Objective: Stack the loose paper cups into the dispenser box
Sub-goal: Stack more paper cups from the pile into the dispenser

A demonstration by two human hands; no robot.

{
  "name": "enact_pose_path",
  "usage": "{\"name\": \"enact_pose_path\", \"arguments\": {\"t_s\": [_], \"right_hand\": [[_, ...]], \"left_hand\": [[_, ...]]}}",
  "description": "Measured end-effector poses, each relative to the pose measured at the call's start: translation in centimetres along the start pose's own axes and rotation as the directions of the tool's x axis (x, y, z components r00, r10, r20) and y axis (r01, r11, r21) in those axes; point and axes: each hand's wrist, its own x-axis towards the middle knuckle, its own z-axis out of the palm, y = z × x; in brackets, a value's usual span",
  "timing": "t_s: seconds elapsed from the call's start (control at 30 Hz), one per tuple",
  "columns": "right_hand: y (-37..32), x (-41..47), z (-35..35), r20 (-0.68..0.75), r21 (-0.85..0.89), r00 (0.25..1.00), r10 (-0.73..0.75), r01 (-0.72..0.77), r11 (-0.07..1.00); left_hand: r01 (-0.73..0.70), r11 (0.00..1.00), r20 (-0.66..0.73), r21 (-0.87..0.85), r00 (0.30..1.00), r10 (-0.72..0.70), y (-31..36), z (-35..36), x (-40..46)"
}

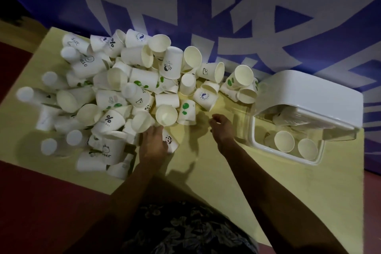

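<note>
Reaching into the cup pile (123,93) on the table (206,171), left hand (153,143) lay on a panda cup (172,142); whether its grip had closed, can't tell. Right hand (221,128) hung loosely curled, empty. Dispenser box (292,140) sat right, lid up. Best nest several rim-up before transferring.

A cup (113,44) near the back of the pile carried a bold black "%", and a second cup (110,120) toward the front showed the same "%" with "DAY" in small letters under it. Another cup (87,64) at the left read "ello", upside down from where I stood. Round blue stamps on two more cups were too small to read.
</note>
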Motion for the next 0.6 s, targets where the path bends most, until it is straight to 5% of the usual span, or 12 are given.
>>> {"name": "enact_pose_path", "arguments": {"t_s": [0.2,0.37,0.6], "right_hand": [[-2.2,3.3,2.0,-0.111,0.038,0.991,0.079,-0.075,0.996],[-3.2,4.3,2.4,-0.132,0.049,0.988,0.079,-0.073,0.996],[-2.1,0.2,-1.0,-0.175,-0.12,0.974,-0.147,0.127,0.985]], "left_hand": [[0.057,0.949,0.105,-0.309,0.994,-0.026,-1.2,-0.3,0.6],[-0.028,0.946,0.115,-0.323,0.991,0.068,-1.3,-1.2,0.9],[-0.183,0.907,0.003,-0.379,0.98,0.2,1.2,-2.1,0.4]]}}
